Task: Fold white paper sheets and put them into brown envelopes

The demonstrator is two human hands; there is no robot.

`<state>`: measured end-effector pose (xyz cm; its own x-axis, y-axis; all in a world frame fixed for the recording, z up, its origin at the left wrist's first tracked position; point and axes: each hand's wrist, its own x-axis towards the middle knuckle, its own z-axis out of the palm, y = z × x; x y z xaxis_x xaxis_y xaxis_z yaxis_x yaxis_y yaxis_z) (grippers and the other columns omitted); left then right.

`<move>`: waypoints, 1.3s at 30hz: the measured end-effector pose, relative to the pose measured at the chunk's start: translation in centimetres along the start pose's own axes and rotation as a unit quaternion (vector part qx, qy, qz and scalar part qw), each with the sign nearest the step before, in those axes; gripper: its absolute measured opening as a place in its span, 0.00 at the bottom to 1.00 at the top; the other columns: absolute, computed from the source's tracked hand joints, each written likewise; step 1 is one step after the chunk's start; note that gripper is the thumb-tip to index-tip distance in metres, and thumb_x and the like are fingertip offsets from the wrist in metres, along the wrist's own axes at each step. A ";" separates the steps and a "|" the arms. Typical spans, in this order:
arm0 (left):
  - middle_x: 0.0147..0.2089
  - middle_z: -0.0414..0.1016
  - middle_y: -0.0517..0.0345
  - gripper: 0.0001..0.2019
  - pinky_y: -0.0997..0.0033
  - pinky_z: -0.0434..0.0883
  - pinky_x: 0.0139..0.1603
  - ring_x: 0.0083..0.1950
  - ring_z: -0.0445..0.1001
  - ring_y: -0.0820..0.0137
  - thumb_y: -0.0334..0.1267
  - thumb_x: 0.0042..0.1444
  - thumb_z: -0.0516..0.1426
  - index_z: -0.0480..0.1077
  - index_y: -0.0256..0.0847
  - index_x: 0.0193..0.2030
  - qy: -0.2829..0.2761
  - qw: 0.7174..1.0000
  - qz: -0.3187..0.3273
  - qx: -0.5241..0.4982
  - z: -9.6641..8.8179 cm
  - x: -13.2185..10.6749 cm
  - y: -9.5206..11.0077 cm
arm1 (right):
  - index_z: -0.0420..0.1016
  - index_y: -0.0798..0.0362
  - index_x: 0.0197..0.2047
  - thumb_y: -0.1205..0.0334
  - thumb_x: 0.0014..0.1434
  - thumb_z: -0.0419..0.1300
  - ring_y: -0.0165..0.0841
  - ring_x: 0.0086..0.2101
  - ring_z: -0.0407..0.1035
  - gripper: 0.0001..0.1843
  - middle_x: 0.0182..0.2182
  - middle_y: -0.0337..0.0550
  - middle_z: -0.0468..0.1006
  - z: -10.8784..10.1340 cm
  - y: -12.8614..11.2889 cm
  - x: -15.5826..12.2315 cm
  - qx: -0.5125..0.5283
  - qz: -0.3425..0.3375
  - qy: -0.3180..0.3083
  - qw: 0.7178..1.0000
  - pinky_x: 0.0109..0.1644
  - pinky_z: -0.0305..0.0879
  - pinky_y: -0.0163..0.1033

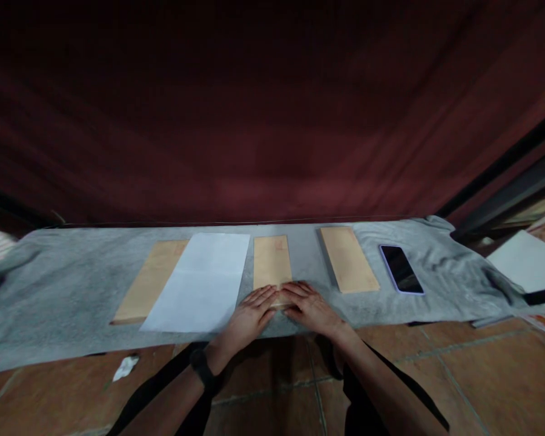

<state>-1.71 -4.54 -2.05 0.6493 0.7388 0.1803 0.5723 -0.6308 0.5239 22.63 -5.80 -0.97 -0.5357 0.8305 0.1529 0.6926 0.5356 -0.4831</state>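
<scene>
A tan paper envelope (272, 260) lies on the grey cloth in front of me, its near end under my hands. My left hand (253, 313) rests flat on its near left part, fingers stretched out. On the near right part lies my right hand (311, 309), also flat, with the fingertips of both hands almost meeting. White paper sheets (202, 281) lie to the left, partly over another pile of tan envelopes (149, 281). A thicker stack of tan envelopes (349, 260) sits to the right of my hands. Neither hand grips anything.
A phone (400, 269) with a purple edge lies at the right. Grey cloth (72, 284) covers the long narrow surface, backed by a dark red panel (272, 151). On the tiled floor (495, 369) lies a crumpled white scrap (126, 367). A white board-like thing (529, 263) stands far right.
</scene>
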 end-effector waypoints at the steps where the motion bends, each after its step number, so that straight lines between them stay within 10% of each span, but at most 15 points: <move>1: 0.70 0.67 0.50 0.24 0.53 0.63 0.71 0.71 0.65 0.63 0.39 0.66 0.56 0.64 0.47 0.69 0.010 1.000 -0.005 0.001 0.0 -0.1 0.0 | 0.67 0.46 0.66 0.61 0.64 0.63 0.39 0.64 0.64 0.28 0.64 0.47 0.71 0.0 0.0 0.1 -0.006 0.003 0.003 1.000 0.69 0.58 0.52; 13: 0.63 0.73 0.48 0.17 0.50 0.70 0.64 0.64 0.70 0.58 0.33 0.65 0.53 0.73 0.44 0.58 0.134 0.986 -0.093 -0.030 1.6 1.0 -0.1 | 0.67 0.53 0.67 0.68 0.70 0.50 0.41 0.64 0.63 0.24 0.65 0.50 0.70 2.5 -1.9 0.3 -0.062 0.045 0.066 0.995 0.72 0.53 0.56; 19: 0.66 0.69 0.46 0.20 0.51 0.66 0.68 0.68 0.66 0.59 0.32 0.66 0.49 0.68 0.41 0.63 0.150 0.982 -0.113 -0.025 2.3 0.9 0.2 | 0.58 0.63 0.72 0.53 0.68 0.57 0.47 0.69 0.54 0.36 0.69 0.60 0.60 6.2 -5.3 -1.4 -0.091 0.021 0.057 0.994 0.73 0.54 0.54; 28: 0.66 0.68 0.45 0.20 0.49 0.67 0.69 0.68 0.67 0.59 0.29 0.66 0.48 0.68 0.40 0.62 0.183 0.975 -0.128 -0.004 2.8 0.4 -0.1 | 0.51 0.64 0.74 0.51 0.68 0.55 0.45 0.70 0.51 0.39 0.71 0.59 0.57 5.1 -3.6 -3.2 -0.152 0.030 0.082 0.984 0.73 0.54 0.53; 39: 0.72 0.63 0.45 0.25 0.51 0.64 0.71 0.74 0.60 0.60 0.30 0.67 0.46 0.60 0.39 0.70 0.100 0.984 -0.024 0.145 3.5 -0.5 2.2 | 0.51 0.68 0.73 0.53 0.67 0.54 0.47 0.70 0.51 0.39 0.71 0.62 0.56 6.0 -2.7 -3.9 -0.174 0.033 0.105 0.979 0.72 0.54 0.55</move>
<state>0.95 -7.09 -3.90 0.5232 0.7828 0.3369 0.7378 -0.6139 0.2807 19.97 -11.40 -5.41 -0.3981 0.8589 0.3223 0.8649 0.4685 -0.1803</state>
